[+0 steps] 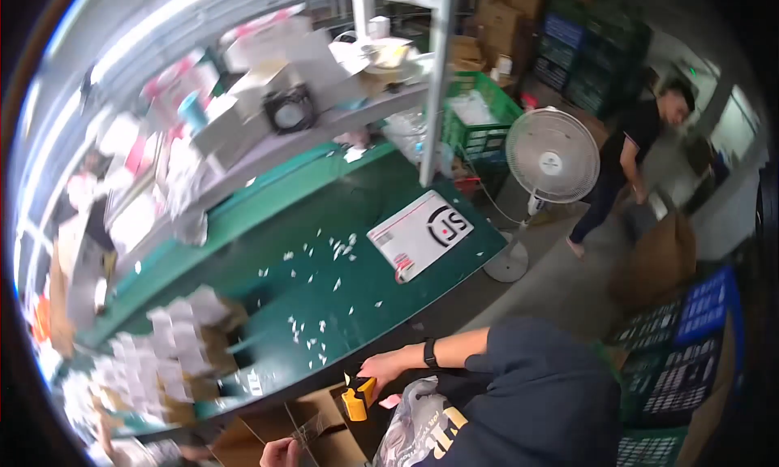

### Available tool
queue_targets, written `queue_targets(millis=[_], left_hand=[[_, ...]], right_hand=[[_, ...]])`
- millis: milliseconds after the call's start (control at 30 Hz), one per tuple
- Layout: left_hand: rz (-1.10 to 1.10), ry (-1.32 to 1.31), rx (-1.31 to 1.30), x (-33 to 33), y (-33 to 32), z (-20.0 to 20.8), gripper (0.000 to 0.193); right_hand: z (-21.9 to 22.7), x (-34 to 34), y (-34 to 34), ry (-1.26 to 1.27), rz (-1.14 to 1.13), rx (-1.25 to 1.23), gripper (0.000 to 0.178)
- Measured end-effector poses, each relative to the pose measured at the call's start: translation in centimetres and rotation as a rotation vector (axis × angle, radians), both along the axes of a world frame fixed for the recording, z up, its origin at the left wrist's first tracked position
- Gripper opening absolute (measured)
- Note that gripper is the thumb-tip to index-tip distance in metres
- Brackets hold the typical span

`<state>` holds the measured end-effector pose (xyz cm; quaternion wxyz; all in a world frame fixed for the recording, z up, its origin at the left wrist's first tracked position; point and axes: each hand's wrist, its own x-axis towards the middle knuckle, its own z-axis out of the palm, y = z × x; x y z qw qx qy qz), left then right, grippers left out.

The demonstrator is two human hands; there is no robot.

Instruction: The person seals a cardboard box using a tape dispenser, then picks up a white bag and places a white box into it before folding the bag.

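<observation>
My right hand (383, 373), with a dark band on its wrist, is closed around a yellow hand tool with dark parts (355, 405); its exact kind does not show. Below that tool lies an open brown carton (334, 447), flaps spread, beside the bench edge. At the lower edge my left hand (280, 453) comes in next to the carton, fingers curled; whatever they may hold is hidden. A crumpled clear plastic bag (403, 422) seems to lie against my dark shirt.
On the green bench (381, 313) lie a flat white printed package (420, 236), scattered white scraps (312, 333) and rows of small white boxes (166, 345). A standing fan (553, 156) is past its end. Another person (629, 150) bends over at the right, near stacked crates (673, 337).
</observation>
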<state>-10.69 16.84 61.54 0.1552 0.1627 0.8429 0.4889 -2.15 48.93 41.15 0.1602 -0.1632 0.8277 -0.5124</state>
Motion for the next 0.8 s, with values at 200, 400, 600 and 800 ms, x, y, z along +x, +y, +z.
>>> queue_targets(millis=[200,400,600,800], left_hand=[[-0.481,0.476,-0.112,5.7,20.7,9.3,0.012],[-1.195,0.844,-0.015,10.3,41.2,9.0,0.01],[-1.719,0.852,0.334,20.5,55.0,7.6,0.009],[-2.123,1.035,0.603,29.7,63.0,6.0,0.018]], right_hand=[[2.7,10.2,13.0,0.383,-0.488,0.014,0.049],[2.4,22.5,21.3,0.143,-1.231,0.003,0.052],[-0.3,32.3,22.6,0.195,-1.696,-0.17,0.065],[-0.9,38.4,23.2,0.052,-2.241,-0.143,0.065]])
